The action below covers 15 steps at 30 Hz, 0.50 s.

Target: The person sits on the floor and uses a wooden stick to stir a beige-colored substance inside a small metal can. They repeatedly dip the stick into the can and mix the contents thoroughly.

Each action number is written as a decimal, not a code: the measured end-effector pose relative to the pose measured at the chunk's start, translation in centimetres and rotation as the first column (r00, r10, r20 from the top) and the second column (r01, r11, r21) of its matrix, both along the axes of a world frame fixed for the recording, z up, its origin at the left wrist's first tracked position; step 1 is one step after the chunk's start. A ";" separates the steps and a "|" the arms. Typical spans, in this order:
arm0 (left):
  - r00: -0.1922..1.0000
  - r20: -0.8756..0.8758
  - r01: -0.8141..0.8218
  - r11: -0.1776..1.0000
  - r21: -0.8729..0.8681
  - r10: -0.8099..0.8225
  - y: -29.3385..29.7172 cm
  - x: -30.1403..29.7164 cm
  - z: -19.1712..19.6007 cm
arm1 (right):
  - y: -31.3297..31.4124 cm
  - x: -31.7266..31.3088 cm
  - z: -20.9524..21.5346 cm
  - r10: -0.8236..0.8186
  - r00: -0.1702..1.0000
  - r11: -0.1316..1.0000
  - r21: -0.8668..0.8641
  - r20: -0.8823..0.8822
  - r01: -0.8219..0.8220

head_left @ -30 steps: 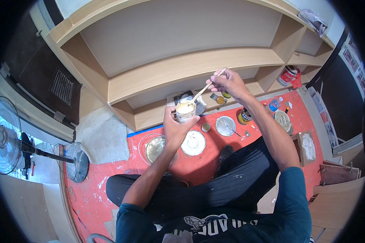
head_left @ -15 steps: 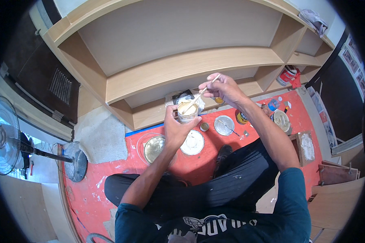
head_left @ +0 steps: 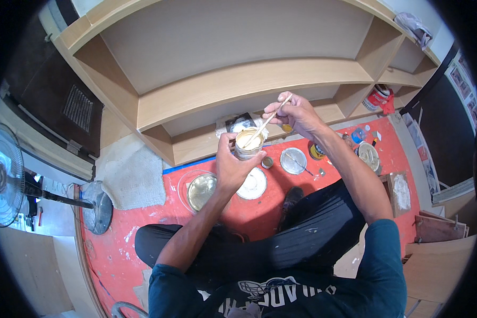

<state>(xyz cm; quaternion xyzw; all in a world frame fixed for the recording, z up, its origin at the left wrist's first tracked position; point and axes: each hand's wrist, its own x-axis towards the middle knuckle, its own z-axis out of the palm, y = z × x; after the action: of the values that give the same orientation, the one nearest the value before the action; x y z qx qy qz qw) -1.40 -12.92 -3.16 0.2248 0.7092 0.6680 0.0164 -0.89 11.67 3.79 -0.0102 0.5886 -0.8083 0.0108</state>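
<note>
My left hand [head_left: 235, 164] is wrapped round a small clear container [head_left: 245, 153] of cream-coloured paint, held up in front of the low shelf. Between the fingers of my right hand [head_left: 293, 112] is a thin wooden stick [head_left: 271, 117], slanting down to the left. Its lower end dips into the cream paint [head_left: 249, 140], so the tip is hidden. Below the container, on the red floor covering, lie a white round lid [head_left: 252, 184] and a small open pot [head_left: 267, 162].
A long wooden shelf unit [head_left: 249, 82] spans the front. On the red sheet [head_left: 127, 249] stand a golden-looking tin [head_left: 202, 192], a pale round lid with a brush [head_left: 293, 160], a yellow-black can [head_left: 317, 151] and a larger tin [head_left: 368, 155]. A fan [head_left: 96, 209] stands left.
The stick has shifted slightly within the paint as my right hand moved a little to the right. My left hand still holds the container, now slightly further right.
</note>
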 end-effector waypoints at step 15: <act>0.999 -0.010 0.043 0.998 0.037 -0.043 -0.2 -0.4 -0.1 | 3.2 -0.3 1.2 -0.112 0.989 0.993 0.030 -0.101 0.115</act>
<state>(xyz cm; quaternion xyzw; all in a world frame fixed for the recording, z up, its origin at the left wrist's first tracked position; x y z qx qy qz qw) -1.78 -13.13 -3.23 0.2433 0.6916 0.6797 0.0233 -1.20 14.86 5.01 -0.0165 0.6022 -0.7956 -0.0643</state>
